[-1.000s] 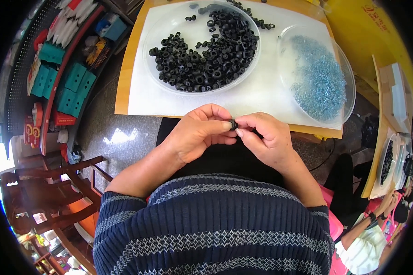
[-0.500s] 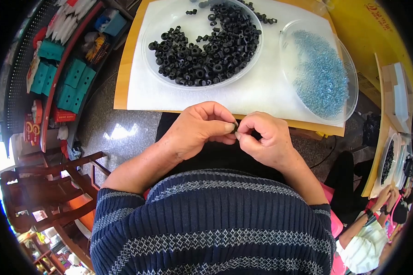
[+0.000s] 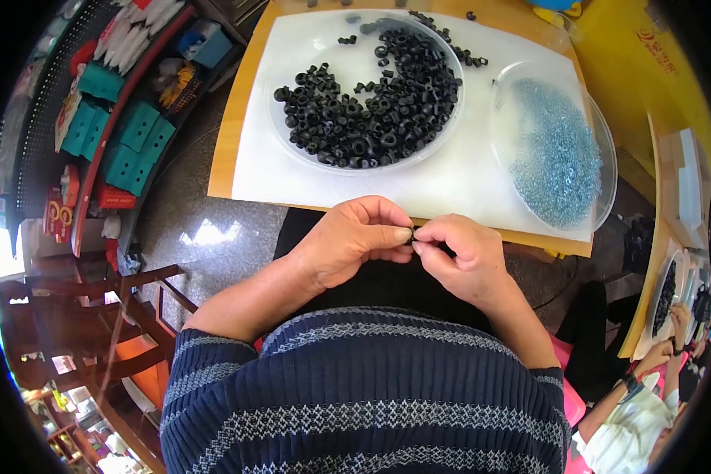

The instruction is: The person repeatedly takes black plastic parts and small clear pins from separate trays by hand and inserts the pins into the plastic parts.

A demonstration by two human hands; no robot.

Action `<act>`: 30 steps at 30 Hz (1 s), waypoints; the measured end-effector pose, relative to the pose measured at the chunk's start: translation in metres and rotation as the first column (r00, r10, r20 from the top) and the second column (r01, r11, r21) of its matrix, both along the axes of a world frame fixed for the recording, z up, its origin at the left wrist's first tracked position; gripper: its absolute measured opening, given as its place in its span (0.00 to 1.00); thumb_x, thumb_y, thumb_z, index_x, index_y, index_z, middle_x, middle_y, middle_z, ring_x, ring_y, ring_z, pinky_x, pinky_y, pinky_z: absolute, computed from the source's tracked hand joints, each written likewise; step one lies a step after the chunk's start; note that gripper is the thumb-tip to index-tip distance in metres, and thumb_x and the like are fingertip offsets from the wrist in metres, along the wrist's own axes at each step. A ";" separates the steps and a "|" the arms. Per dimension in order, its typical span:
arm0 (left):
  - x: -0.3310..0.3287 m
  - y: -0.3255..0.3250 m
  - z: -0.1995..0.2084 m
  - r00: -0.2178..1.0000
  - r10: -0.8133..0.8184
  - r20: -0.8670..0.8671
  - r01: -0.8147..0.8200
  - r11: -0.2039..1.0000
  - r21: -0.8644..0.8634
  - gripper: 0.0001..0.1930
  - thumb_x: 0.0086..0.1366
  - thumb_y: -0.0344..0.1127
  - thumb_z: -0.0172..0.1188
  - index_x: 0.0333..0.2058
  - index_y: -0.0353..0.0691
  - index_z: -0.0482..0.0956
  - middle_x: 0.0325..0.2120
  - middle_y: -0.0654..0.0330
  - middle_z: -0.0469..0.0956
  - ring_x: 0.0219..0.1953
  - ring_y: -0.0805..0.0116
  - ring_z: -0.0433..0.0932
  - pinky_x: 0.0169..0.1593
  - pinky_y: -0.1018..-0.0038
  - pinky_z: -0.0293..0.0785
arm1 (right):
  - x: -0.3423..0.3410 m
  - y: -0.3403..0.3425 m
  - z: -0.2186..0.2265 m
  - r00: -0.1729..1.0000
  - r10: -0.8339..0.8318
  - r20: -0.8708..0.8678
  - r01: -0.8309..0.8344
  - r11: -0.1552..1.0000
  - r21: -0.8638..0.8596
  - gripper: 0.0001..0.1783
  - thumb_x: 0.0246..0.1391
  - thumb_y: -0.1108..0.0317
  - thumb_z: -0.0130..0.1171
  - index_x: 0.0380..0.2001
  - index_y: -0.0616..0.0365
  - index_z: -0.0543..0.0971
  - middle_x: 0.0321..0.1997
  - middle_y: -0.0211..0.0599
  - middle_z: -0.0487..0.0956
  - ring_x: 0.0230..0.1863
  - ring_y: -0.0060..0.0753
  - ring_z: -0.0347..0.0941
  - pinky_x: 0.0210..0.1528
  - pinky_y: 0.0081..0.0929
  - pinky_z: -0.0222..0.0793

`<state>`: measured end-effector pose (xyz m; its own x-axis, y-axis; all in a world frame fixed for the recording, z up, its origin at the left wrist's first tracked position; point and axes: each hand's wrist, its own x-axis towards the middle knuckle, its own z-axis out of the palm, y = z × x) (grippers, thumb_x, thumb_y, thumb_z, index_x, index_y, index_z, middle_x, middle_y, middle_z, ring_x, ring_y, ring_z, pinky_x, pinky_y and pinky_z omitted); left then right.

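A small black part (image 3: 412, 236) is pinched between the left hand's (image 3: 355, 237) thumb and fingers and the right hand's (image 3: 468, 257) fingertips, at the frame's centre. Black pieces (image 3: 387, 126) are heaped in a clear round tray (image 3: 316, 51) at upper centre; pale-blue pieces (image 3: 561, 166) are held in another clear tray (image 3: 507, 114), upper right.

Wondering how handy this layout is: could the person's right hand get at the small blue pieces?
Probably yes: between the right hand and the blue pieces seem to lie only the table edge, white sheet and clear dish rim. It would first have to release the small dark piece.
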<state>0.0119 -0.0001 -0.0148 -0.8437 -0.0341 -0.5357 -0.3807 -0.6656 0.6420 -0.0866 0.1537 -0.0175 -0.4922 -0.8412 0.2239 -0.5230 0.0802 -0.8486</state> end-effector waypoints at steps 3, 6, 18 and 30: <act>0.001 0.001 0.000 1.000 -0.025 0.018 0.025 1.000 0.006 0.07 0.54 0.27 0.57 0.32 0.35 0.71 0.29 0.60 0.73 0.31 0.72 0.74 0.37 0.76 0.74 | 0.001 -0.002 0.000 1.000 0.001 0.007 0.000 1.000 -0.015 0.05 0.38 0.75 0.56 0.23 0.56 0.72 0.24 0.35 0.74 0.26 0.35 0.71 0.27 0.26 0.67; 0.000 0.002 0.001 0.999 -0.041 0.020 0.042 0.998 -0.054 0.07 0.54 0.27 0.56 0.33 0.35 0.72 0.28 0.60 0.73 0.29 0.72 0.75 0.36 0.77 0.74 | -0.002 -0.003 0.001 0.999 0.010 0.048 -0.010 1.000 0.014 0.05 0.37 0.75 0.56 0.22 0.56 0.72 0.22 0.35 0.73 0.24 0.35 0.71 0.27 0.26 0.67; 0.007 -0.006 0.006 0.996 0.064 -0.062 -0.072 0.986 -0.150 0.06 0.52 0.24 0.57 0.31 0.34 0.72 0.27 0.61 0.74 0.28 0.73 0.74 0.36 0.79 0.73 | 0.003 0.007 -0.013 0.943 -0.046 0.330 0.006 0.992 0.122 0.05 0.40 0.74 0.55 0.25 0.59 0.73 0.24 0.33 0.75 0.26 0.23 0.71 0.29 0.19 0.66; 0.006 0.001 0.008 0.999 -0.034 -0.015 0.027 0.943 -0.333 0.07 0.54 0.24 0.54 0.33 0.33 0.72 0.25 0.63 0.73 0.28 0.77 0.72 0.34 0.83 0.69 | 0.007 -0.004 -0.010 0.834 -0.078 0.547 0.034 0.995 0.089 0.04 0.42 0.76 0.53 0.25 0.62 0.72 0.21 0.25 0.72 0.24 0.12 0.65 0.27 0.13 0.63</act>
<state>0.0182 0.0010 -0.0071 -0.8576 -0.1814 -0.4812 -0.3823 -0.4011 0.8325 -0.0795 0.1501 -0.0273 -0.5625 -0.8116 -0.1577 0.0342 0.1677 -0.9852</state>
